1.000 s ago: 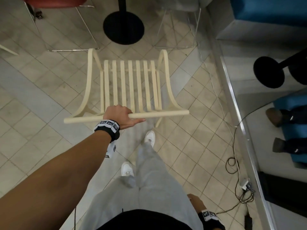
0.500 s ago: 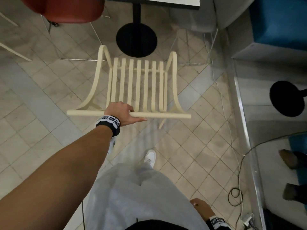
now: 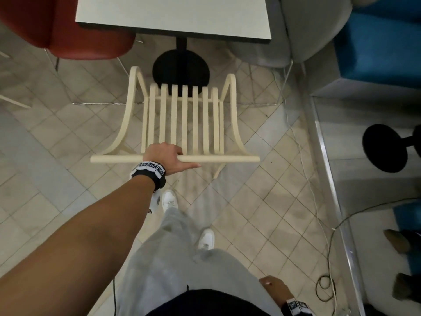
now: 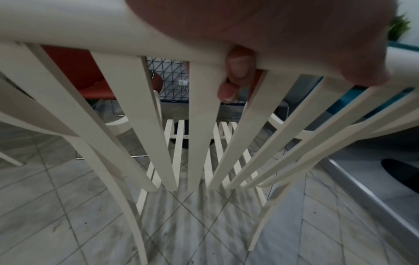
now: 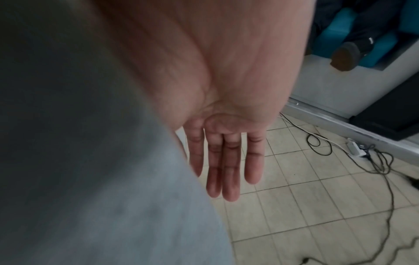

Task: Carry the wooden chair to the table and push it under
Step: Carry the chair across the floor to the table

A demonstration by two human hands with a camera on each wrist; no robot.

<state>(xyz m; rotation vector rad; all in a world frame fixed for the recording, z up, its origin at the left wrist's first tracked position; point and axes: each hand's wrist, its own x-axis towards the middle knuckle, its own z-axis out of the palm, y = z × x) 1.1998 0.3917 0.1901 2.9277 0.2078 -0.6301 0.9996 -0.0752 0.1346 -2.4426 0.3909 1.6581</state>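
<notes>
The cream wooden chair [image 3: 184,119] with a slatted back and seat is in front of me, its seat pointing at the table [image 3: 173,14]. My left hand [image 3: 166,156] grips the chair's top rail near its middle, thumb lying along the rail. In the left wrist view the fingers [image 4: 238,71] curl under the rail [image 4: 68,26] between two slats. The white table top stands just beyond the chair on a black post with a round black base [image 3: 180,69]. My right hand [image 5: 226,157] hangs beside my thigh, fingers straight, holding nothing.
A red chair [image 3: 68,30] stands left of the table and a grey one [image 3: 307,30] to its right. A blue bench [image 3: 382,42] and a raised metal-edged platform [image 3: 323,144] run along the right. Cables [image 3: 328,247] lie on the tiled floor there. Another person's shoes [image 3: 396,242] show at the right edge.
I have walked forward with the chair in my left hand. The table top has come into view and the chair's front is now close to the table base.
</notes>
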